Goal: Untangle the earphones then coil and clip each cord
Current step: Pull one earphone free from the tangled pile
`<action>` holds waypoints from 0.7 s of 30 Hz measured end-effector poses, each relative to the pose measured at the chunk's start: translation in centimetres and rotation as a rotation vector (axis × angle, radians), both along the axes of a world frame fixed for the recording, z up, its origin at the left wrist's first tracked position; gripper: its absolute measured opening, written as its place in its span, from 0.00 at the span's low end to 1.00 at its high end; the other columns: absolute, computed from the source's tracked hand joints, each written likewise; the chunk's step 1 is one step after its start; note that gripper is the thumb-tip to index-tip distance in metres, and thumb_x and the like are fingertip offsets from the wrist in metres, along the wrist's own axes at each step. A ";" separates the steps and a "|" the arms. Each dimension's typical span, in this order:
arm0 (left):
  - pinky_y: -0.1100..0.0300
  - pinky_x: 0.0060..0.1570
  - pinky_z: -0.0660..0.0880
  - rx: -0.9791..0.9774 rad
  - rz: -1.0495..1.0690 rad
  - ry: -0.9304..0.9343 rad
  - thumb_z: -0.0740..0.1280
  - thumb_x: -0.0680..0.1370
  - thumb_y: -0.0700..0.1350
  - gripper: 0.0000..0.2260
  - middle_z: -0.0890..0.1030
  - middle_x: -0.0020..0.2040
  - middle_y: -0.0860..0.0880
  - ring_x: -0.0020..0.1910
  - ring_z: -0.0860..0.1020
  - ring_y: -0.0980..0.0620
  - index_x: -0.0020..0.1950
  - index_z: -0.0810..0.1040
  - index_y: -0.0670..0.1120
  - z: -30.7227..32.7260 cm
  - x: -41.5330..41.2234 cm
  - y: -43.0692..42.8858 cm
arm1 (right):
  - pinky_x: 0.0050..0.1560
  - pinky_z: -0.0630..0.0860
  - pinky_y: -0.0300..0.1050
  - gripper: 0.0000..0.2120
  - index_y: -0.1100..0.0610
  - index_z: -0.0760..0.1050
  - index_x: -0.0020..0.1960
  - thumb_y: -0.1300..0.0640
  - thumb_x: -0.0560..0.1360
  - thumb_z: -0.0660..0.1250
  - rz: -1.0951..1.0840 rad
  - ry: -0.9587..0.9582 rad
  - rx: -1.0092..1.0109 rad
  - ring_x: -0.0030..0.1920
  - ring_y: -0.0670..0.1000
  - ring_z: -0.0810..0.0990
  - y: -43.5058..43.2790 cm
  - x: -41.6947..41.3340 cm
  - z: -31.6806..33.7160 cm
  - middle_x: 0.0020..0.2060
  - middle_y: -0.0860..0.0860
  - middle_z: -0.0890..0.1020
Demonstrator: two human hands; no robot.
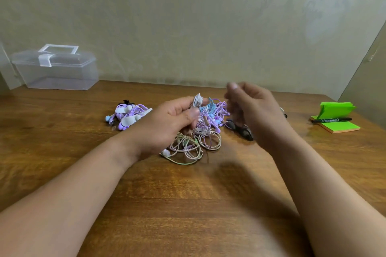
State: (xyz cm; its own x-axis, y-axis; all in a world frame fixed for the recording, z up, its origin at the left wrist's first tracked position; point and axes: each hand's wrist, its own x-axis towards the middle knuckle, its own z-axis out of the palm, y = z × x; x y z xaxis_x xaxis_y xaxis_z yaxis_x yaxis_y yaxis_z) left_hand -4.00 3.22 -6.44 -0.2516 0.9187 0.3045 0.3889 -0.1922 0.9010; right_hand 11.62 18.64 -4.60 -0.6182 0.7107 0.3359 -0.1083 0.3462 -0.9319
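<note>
A tangle of purple, blue and pale green earphone cords lies in the middle of the wooden table. My left hand hovers over it and pinches a small white bunch of cord between thumb and fingers. My right hand is raised beside it, blurred, with its fingers curled; whether it holds a strand I cannot tell. To the left lies a group of coiled purple earphones with white clips. Dark clips lie on the table under my right hand.
A clear plastic box with a white handle stands at the back left against the wall. At the right edge sit green sticky notes with a black marker on top.
</note>
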 end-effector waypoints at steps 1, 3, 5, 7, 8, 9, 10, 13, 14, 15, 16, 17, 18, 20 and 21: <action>0.59 0.46 0.72 0.004 0.007 -0.068 0.58 0.87 0.42 0.14 0.74 0.39 0.51 0.39 0.71 0.55 0.66 0.80 0.53 -0.1 -0.2 0.1 | 0.29 0.68 0.42 0.14 0.59 0.79 0.45 0.50 0.84 0.66 -0.089 -0.007 0.010 0.27 0.48 0.71 0.8 0.2 0.0 0.30 0.50 0.78; 0.60 0.45 0.71 0.010 0.017 -0.181 0.58 0.87 0.41 0.14 0.73 0.38 0.51 0.38 0.70 0.55 0.69 0.78 0.48 -0.2 -0.5 0.1 | 0.32 0.71 0.44 0.14 0.58 0.79 0.44 0.51 0.84 0.65 -0.238 -0.061 0.085 0.26 0.46 0.73 2.2 0.5 -0.4 0.28 0.47 0.80; 0.61 0.43 0.70 0.027 0.025 -0.267 0.58 0.87 0.42 0.14 0.73 0.38 0.51 0.37 0.68 0.54 0.68 0.78 0.46 -0.1 -0.6 0.2 | 0.35 0.71 0.43 0.11 0.56 0.80 0.46 0.53 0.83 0.66 -0.338 -0.125 0.181 0.27 0.44 0.76 3.2 0.5 -0.9 0.28 0.45 0.81; 0.63 0.41 0.70 0.040 0.032 -0.307 0.58 0.87 0.42 0.13 0.73 0.38 0.51 0.36 0.68 0.54 0.68 0.78 0.46 -0.1 -0.6 0.2 | 0.40 0.70 0.43 0.08 0.55 0.82 0.48 0.54 0.82 0.66 -0.418 -0.222 0.312 0.36 0.47 0.81 3.6 0.3 -1.3 0.33 0.44 0.84; 0.63 0.41 0.70 0.040 0.042 -0.303 0.58 0.87 0.42 0.13 0.73 0.38 0.51 0.36 0.68 0.54 0.68 0.78 0.46 -0.1 -0.6 0.2 | 0.43 0.70 0.43 0.08 0.54 0.83 0.51 0.55 0.82 0.66 -0.454 -0.282 0.380 0.42 0.49 0.81 3.8 0.3 -1.4 0.39 0.44 0.85; 0.63 0.41 0.71 0.037 0.050 -0.295 0.58 0.87 0.42 0.13 0.74 0.38 0.51 0.37 0.68 0.54 0.67 0.79 0.46 -0.2 -0.6 0.2 | 0.46 0.70 0.44 0.08 0.54 0.83 0.53 0.56 0.82 0.65 -0.474 -0.350 0.432 0.47 0.51 0.80 3.8 0.3 -1.6 0.44 0.46 0.85; 0.64 0.41 0.71 0.033 0.054 -0.281 0.58 0.87 0.42 0.13 0.74 0.38 0.51 0.37 0.68 0.54 0.67 0.79 0.45 -0.2 -0.5 0.3 | 0.48 0.71 0.45 0.08 0.53 0.83 0.55 0.55 0.82 0.65 -0.473 -0.437 0.471 0.50 0.52 0.79 3.9 0.4 -1.8 0.48 0.48 0.85; 0.61 0.43 0.71 0.023 0.050 -0.273 0.58 0.87 0.41 0.13 0.74 0.38 0.50 0.37 0.68 0.53 0.68 0.79 0.46 -0.5 -0.3 0.4 | 0.50 0.74 0.48 0.10 0.48 0.83 0.58 0.47 0.80 0.69 -0.382 -0.825 0.576 0.55 0.56 0.80 3.7 0.4 -2.6 0.54 0.50 0.84; 0.61 0.43 0.71 0.018 0.046 -0.276 0.58 0.87 0.42 0.14 0.73 0.39 0.50 0.37 0.69 0.53 0.68 0.79 0.47 -0.5 -0.2 0.4 | 0.48 0.74 0.48 0.11 0.48 0.82 0.59 0.45 0.79 0.69 -0.364 -0.920 0.612 0.56 0.56 0.80 3.6 0.4 -2.7 0.55 0.50 0.83; 0.61 0.43 0.71 0.013 0.037 -0.284 0.58 0.87 0.42 0.14 0.73 0.39 0.49 0.37 0.69 0.53 0.68 0.79 0.47 -0.6 -0.3 0.4 | 0.47 0.73 0.47 0.11 0.48 0.82 0.58 0.45 0.79 0.70 -0.363 -0.968 0.642 0.57 0.57 0.80 3.5 0.4 -2.6 0.56 0.51 0.83; 0.61 0.43 0.71 0.010 0.030 -0.295 0.58 0.87 0.42 0.14 0.73 0.39 0.49 0.37 0.69 0.53 0.68 0.79 0.47 -0.6 -0.3 0.4 | 0.46 0.73 0.47 0.12 0.49 0.82 0.58 0.45 0.79 0.70 -0.368 -0.984 0.660 0.56 0.57 0.80 3.4 0.3 -2.6 0.56 0.51 0.83; 0.61 0.43 0.71 0.009 0.022 -0.317 0.58 0.87 0.42 0.14 0.73 0.39 0.49 0.37 0.69 0.53 0.68 0.79 0.46 -0.6 -0.2 0.3 | 0.46 0.72 0.47 0.12 0.50 0.82 0.58 0.46 0.79 0.70 -0.370 -0.987 0.667 0.56 0.57 0.80 3.5 0.2 -2.5 0.56 0.52 0.83; 0.60 0.43 0.71 0.014 0.014 -0.352 0.58 0.87 0.42 0.14 0.72 0.38 0.49 0.36 0.69 0.53 0.68 0.79 0.44 -0.5 -0.2 0.3 | 0.46 0.72 0.47 0.12 0.51 0.81 0.58 0.46 0.79 0.70 -0.374 -0.982 0.659 0.55 0.57 0.80 3.4 0.2 -2.4 0.56 0.52 0.83; 0.57 0.43 0.69 0.039 -0.018 -0.472 0.58 0.86 0.41 0.14 0.71 0.37 0.49 0.34 0.68 0.53 0.67 0.78 0.39 -0.3 -0.1 0.2 | 0.46 0.73 0.48 0.13 0.52 0.80 0.58 0.45 0.79 0.70 -0.405 -0.917 0.626 0.54 0.57 0.80 3.4 0.5 -2.2 0.55 0.52 0.82; 0.56 0.43 0.69 0.055 -0.045 -0.549 0.58 0.86 0.41 0.14 0.69 0.36 0.49 0.34 0.67 0.52 0.67 0.78 0.38 -0.1 -0.2 0.2 | 0.45 0.73 0.48 0.13 0.53 0.79 0.56 0.45 0.79 0.70 -0.431 -0.847 0.600 0.52 0.57 0.80 3.3 0.8 -1.9 0.53 0.52 0.82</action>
State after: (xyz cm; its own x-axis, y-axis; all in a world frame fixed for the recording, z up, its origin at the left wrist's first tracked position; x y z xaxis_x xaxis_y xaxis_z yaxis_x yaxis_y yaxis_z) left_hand -4.16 3.39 -6.53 -0.3483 0.9185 0.1875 -0.1450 -0.2504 0.9572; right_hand 12.39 21.97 -6.54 -0.5510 0.7849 0.2834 0.7182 0.6190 -0.3178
